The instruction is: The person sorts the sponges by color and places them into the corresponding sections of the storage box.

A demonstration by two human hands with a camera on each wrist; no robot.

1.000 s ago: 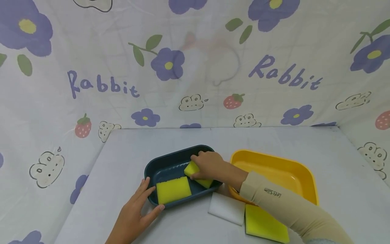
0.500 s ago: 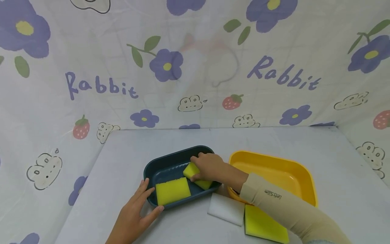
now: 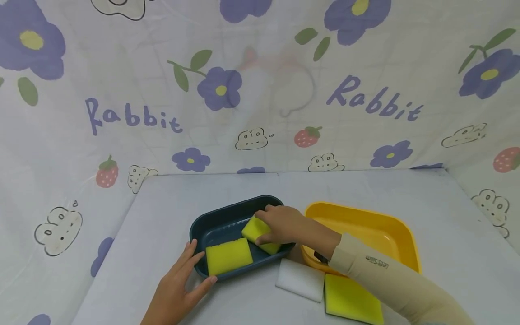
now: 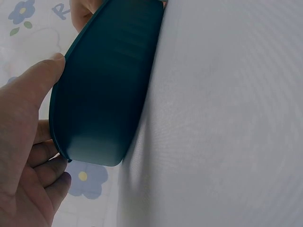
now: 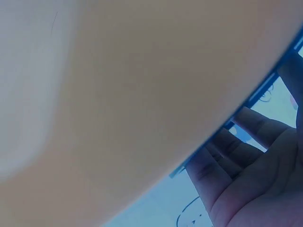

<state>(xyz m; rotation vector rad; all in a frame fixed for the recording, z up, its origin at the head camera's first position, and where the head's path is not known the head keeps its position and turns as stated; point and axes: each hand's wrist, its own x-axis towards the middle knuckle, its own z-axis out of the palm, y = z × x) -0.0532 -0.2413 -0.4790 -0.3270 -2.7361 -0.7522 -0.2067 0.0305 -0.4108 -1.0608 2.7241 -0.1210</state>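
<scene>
A dark blue-green tray [image 3: 231,213] stands slightly angled on the table. Spread round its near left corner, my left hand [image 3: 178,282] touches the rim with thumb and fingertips; the left wrist view has the thumb [image 4: 45,78] on the tray's long side. One yellow sponge [image 3: 229,257] lies flat in the tray's left part. With my right hand [image 3: 282,223] I grip a second yellow sponge [image 3: 255,229], tilted inside the right end and partly covered by the fingers. The right wrist view shows my right hand [image 5: 265,175] beyond a blue rim, behind a large blurred surface.
A yellow tray [image 3: 361,219] stands to the right, with my right sleeve [image 3: 386,271] crossing over its near part. In front of it lie a white sponge block [image 3: 299,280] and a yellow sponge with a dark underside [image 3: 351,298]. A patterned curtain [image 3: 252,90] hangs behind the table.
My right wrist and sleeve have shifted slightly to the right, baring a dark wristband. The right hand keeps its grip on the sponge, and the left hand stays at the tray corner.
</scene>
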